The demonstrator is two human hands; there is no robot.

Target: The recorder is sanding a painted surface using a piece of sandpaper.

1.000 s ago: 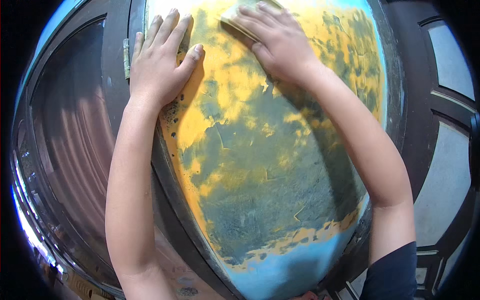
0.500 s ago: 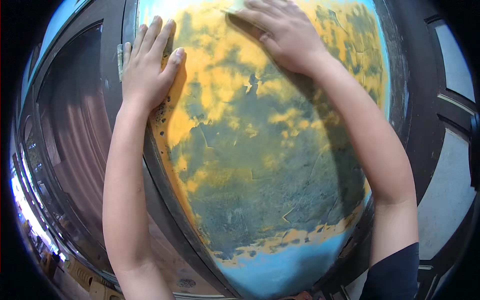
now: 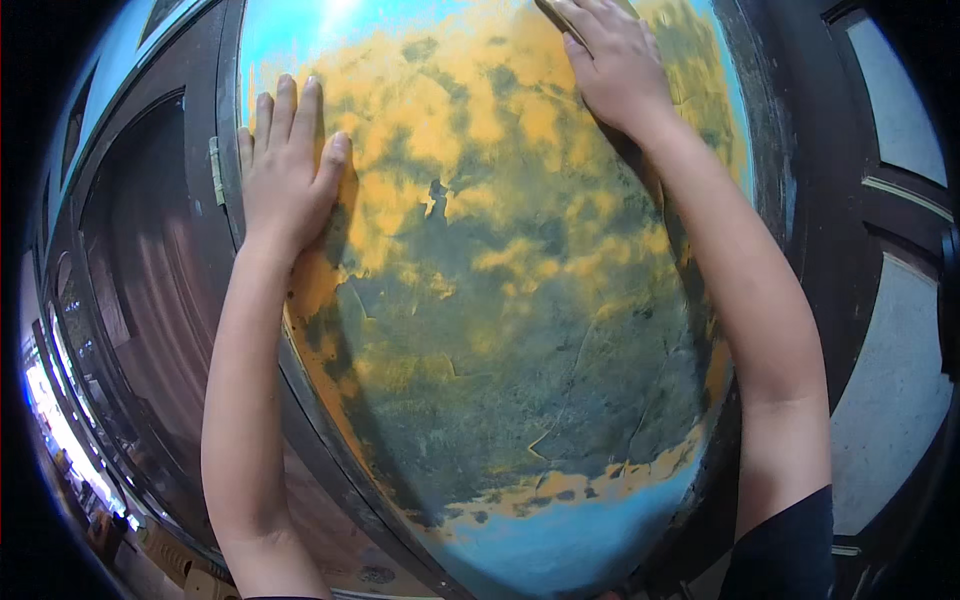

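My left hand [image 3: 287, 190] lies flat on the left edge of a painted door panel [image 3: 500, 330], fingers stretched and thumb apart. It holds nothing. The panel is worn to patches of orange-yellow and grey-green, with light blue paint at top and bottom. Higher up on the right, my right hand [image 3: 625, 75] presses a thin brownish piece of sandpaper [image 3: 556, 18] against the surface. Only an edge of that sheet shows past the fingers; the palm covers the rest. Small cracks and a chipped dark spot [image 3: 437, 198] mark the panel's middle.
A dark wooden frame surrounds the panel, with a metal hinge [image 3: 217, 170] at its left. Farther left is a dark door with a curtained pane [image 3: 150, 260]. Pale panes [image 3: 890, 390] in dark wood stand at the right. Part of a tan plastic chair [image 3: 180, 560] shows low at the left.
My right hand has moved right across the upper panel with the sandpaper. The view has shifted slightly, and my left hand still rests flat near the left edge.
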